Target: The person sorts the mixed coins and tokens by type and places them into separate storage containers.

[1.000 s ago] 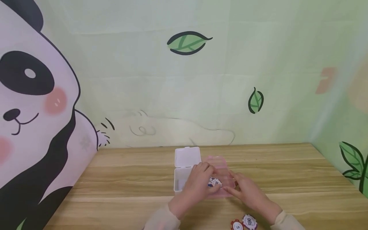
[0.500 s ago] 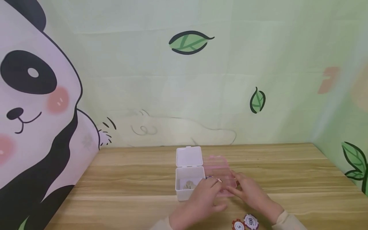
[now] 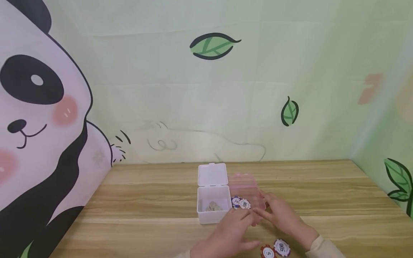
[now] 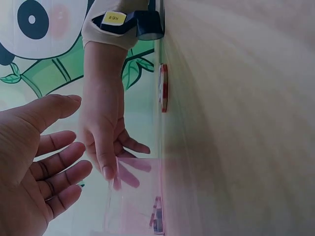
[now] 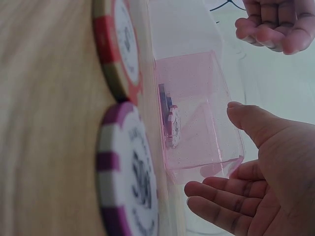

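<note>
A clear pink plastic box (image 3: 246,191), its lid standing back, holds a blue-and-white poker chip (image 3: 236,201) and a white poker chip marked 100 (image 3: 245,204). My right hand (image 3: 287,216) holds the box at its front right corner, thumb and fingers on two sides of the wall. Just in front of the box, my left hand (image 3: 233,231) hovers with fingers loosely bent; the left wrist view shows nothing in it. A red poker chip marked 5 (image 3: 267,252) and a purple poker chip marked 500 (image 3: 282,247) lie on the table nearer me.
Touching the pink box on its left is a white box (image 3: 213,216), lid open, with several coins (image 3: 213,206) inside. Both boxes stand on a wooden table (image 3: 145,200). A printed cloth (image 3: 145,89) hangs behind the table.
My left hand has drawn out of the pink box and back toward me, uncovering the chips inside and the coins in the white box. The right hand has kept its place.
</note>
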{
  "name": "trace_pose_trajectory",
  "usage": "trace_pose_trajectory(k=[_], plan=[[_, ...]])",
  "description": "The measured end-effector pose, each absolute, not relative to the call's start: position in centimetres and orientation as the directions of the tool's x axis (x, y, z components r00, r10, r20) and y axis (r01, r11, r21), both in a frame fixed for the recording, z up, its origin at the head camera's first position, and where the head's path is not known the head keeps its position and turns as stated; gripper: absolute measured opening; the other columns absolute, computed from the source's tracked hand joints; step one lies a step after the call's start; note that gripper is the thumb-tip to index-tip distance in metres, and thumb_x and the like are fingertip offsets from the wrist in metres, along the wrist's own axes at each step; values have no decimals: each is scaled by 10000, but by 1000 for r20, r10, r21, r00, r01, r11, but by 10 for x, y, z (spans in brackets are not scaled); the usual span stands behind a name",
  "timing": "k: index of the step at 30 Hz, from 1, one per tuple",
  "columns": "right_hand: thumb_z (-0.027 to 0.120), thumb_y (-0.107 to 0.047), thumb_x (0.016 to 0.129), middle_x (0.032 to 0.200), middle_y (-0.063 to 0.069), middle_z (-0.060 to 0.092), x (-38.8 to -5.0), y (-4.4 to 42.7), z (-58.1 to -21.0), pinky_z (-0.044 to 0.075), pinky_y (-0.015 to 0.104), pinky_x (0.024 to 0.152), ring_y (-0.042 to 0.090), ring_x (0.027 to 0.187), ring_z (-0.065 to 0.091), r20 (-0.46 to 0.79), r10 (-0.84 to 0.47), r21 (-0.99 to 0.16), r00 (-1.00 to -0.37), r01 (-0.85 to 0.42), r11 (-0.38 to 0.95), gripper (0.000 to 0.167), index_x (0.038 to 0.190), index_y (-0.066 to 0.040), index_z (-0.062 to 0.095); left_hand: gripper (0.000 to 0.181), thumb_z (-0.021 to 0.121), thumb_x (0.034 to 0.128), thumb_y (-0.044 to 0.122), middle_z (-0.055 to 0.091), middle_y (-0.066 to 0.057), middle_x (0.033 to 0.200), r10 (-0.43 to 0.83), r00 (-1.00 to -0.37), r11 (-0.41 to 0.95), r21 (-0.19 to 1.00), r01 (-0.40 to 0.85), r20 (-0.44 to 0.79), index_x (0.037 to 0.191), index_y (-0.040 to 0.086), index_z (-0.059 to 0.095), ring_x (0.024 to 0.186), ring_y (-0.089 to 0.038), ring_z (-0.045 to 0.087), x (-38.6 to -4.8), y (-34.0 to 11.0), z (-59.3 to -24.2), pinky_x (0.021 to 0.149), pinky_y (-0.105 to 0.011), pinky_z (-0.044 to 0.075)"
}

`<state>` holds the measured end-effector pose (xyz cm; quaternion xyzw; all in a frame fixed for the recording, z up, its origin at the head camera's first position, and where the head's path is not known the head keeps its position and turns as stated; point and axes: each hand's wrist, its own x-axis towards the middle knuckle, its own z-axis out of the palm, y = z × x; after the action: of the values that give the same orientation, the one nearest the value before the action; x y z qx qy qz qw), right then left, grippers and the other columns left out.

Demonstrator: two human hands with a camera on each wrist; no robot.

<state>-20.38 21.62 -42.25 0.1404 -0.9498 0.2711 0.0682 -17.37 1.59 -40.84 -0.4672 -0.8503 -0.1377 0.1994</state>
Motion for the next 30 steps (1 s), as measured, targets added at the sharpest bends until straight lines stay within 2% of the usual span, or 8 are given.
trace_pose_trajectory(k=[10, 13, 19, 25, 30], plan=[[664, -303, 893, 990, 65, 655, -203, 217, -423, 549, 293, 727, 115, 820, 646, 205, -233, -504, -951, -306, 807, 647, 1409, 10, 433, 387, 784, 744, 443, 617, 48, 1095, 773, -416, 462, 25, 887, 478, 975, 184, 613, 1102, -104, 573, -168, 22, -414, 954, -247, 446], [662, -317, 893, 1014, 74, 657, -203, 217, -423, 555, 302, 739, 110, 818, 646, 208, -235, -505, -950, -310, 805, 652, 1407, 13, 434, 370, 757, 767, 473, 628, 56, 1107, 786, -427, 477, 0, 879, 448, 967, 198, 610, 1106, -94, 570, -166, 24, -415, 934, -238, 452], [662, -346, 888, 1047, 79, 659, -204, 216, -423, 537, 264, 724, 62, 791, 610, 197, -230, -512, -953, -300, 805, 669, 1411, 3, 432, 358, 717, 810, 477, 640, 114, 1025, 809, -473, 492, 37, 870, 349, 1035, 212, 629, 1054, -40, 571, -162, 29, -415, 902, -189, 442], [666, -353, 883, 1040, 87, 665, -204, 216, -423, 538, 250, 717, 54, 775, 608, 200, -228, -511, -953, -300, 805, 688, 1411, 16, 425, 368, 736, 795, 454, 617, 116, 1023, 808, -513, 511, 90, 855, 289, 1065, 222, 643, 1023, -13, 556, -163, 35, -420, 888, -154, 434], [669, -349, 881, 1028, 78, 661, -204, 216, -423, 536, 242, 715, 62, 773, 618, 208, -230, -508, -951, -306, 805, 686, 1407, 19, 428, 360, 752, 771, 451, 618, 120, 1002, 804, -523, 520, 92, 849, 283, 1037, 228, 657, 988, -1, 548, -166, 40, -427, 900, -158, 429]])
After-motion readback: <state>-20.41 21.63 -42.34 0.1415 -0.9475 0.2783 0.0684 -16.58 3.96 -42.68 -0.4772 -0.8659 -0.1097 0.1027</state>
